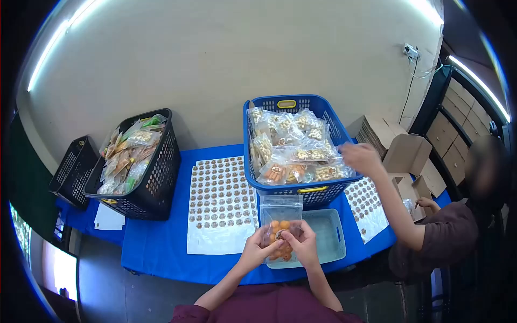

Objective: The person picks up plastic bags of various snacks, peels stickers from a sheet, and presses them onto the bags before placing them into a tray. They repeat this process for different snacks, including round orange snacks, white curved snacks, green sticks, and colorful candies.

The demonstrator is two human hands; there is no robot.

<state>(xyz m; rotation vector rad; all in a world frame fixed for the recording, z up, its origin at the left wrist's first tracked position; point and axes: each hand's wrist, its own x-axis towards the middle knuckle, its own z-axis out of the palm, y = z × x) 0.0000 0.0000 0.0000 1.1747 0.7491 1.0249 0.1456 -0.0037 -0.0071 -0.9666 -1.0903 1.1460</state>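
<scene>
Head view: clear pouch [281,207] at lower centre of the frame, long axis running up-frame, clamped between left hand [255,250] and right hand [304,246], neither nearer; blue basket [280,189] stands just beyond its top.

the person wears a deep plum-maroon top [269,304], plain and matte in its visible part, with soft creases across the cloth and loose sleeves [189,314] of the same colour, below which the slim forearms [229,280], the left hand [257,250] and the right hand [303,245] are bare.
</scene>
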